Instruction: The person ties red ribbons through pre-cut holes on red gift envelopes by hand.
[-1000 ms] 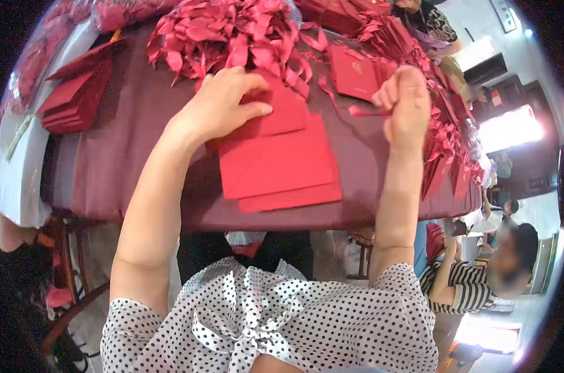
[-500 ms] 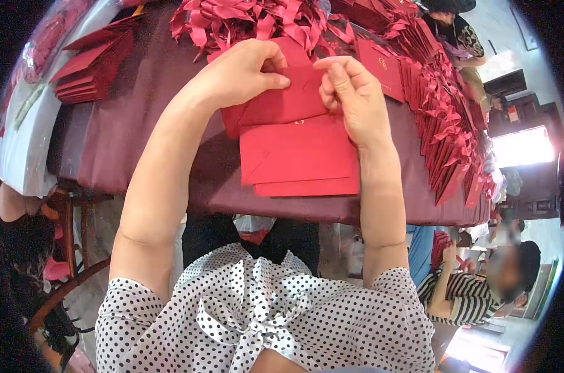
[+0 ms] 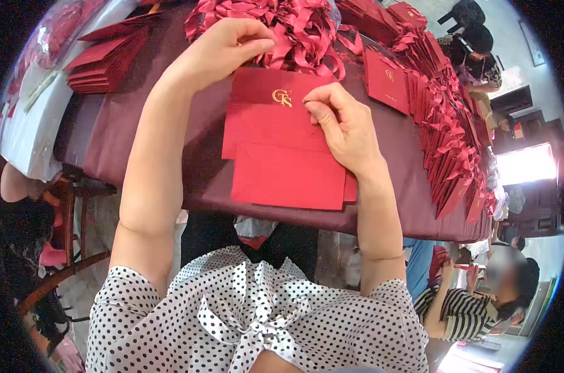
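Observation:
Several flat red paper bags lie on the table in front of me. The upper bag [image 3: 257, 118] has gold letters near its top edge, and a lower bag [image 3: 288, 177] overlaps its near end. My left hand [image 3: 232, 46] is at the near edge of a heap of red ribbons [image 3: 294, 37], thumb and fingers pinched together; whether a ribbon is between them is hidden. Over the right part of the lettered bag is my right hand [image 3: 347, 127], fingers curled and thumb pressed to the forefinger. What that pinch holds, if anything, I cannot make out.
A dark red cloth [image 3: 151, 143] covers the table. Rows of red bags with ribbon bows [image 3: 440, 143] line the right side, beside a single bag [image 3: 386, 81]. More bags [image 3: 107, 62] stand at far left, near a white box [image 3: 36, 137]. A person in stripes [image 3: 459, 304] sits at right.
My left hand has moved from the bags up to the ribbon heap. The gold letters on the upper bag now show. My right hand has shifted slightly nearer to me.

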